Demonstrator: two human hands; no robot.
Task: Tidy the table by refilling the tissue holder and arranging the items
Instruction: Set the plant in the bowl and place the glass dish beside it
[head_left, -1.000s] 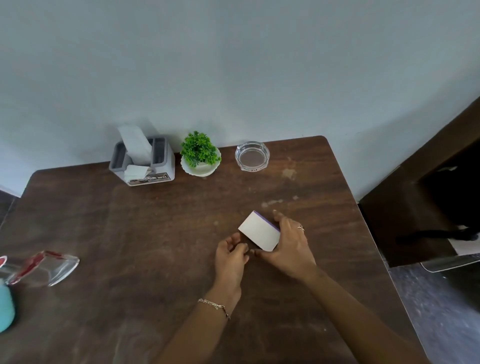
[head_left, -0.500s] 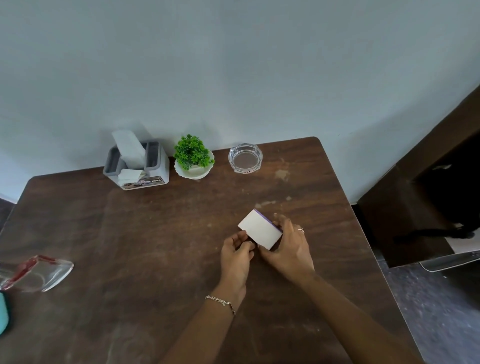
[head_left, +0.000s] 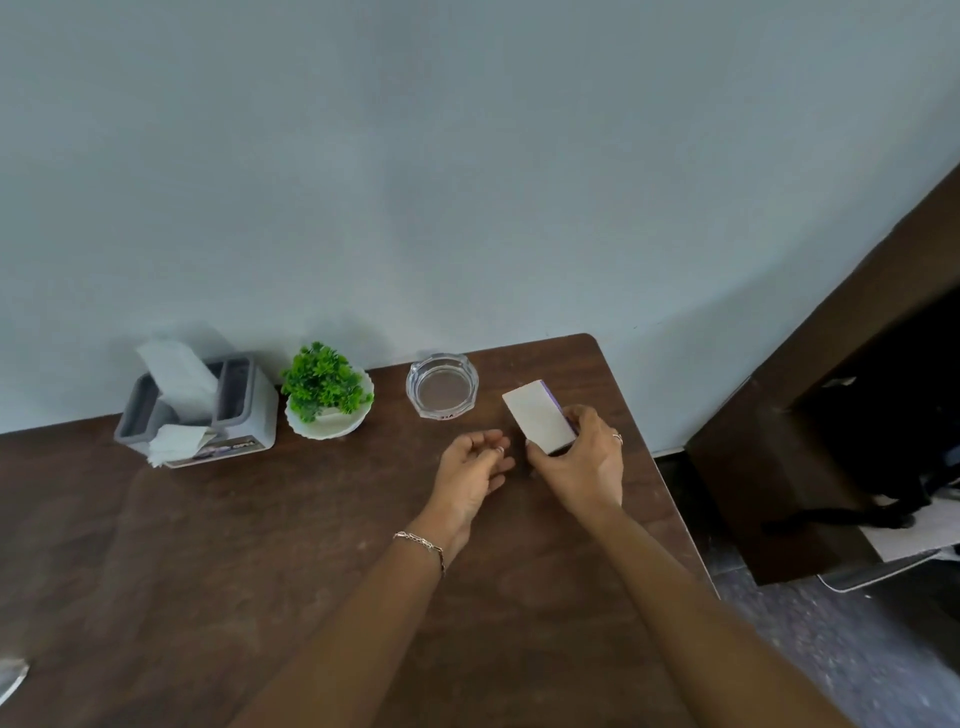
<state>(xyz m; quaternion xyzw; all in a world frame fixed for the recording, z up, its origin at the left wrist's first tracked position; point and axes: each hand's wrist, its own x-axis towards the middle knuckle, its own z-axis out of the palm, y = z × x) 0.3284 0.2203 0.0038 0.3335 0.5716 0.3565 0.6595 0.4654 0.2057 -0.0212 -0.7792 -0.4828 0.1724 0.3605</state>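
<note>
My right hand (head_left: 584, 465) grips a small white box with a purple edge (head_left: 539, 415), tilted, near the table's far right, just right of the glass ashtray (head_left: 441, 385). Beside it my left hand (head_left: 472, 473) hovers with loosely curled fingers and holds nothing. A grey tissue holder (head_left: 239, 410) stands at the back left against the wall, with a white tissue (head_left: 179, 376) sticking up from it and another (head_left: 174, 441) hanging over its front. A small green plant in a white pot (head_left: 327, 397) stands between the holder and the ashtray.
The dark wooden table (head_left: 234, 545) ends at its right edge close to my right hand. Beyond it are a dark wooden cabinet (head_left: 831, 415) and grey floor (head_left: 831, 649). A bit of clear glass (head_left: 13, 675) shows at the left edge. The wall runs behind the items.
My right hand has carried the white box away from me toward the ashtray. My left hand has let go of the box and opened. The view has shifted right.
</note>
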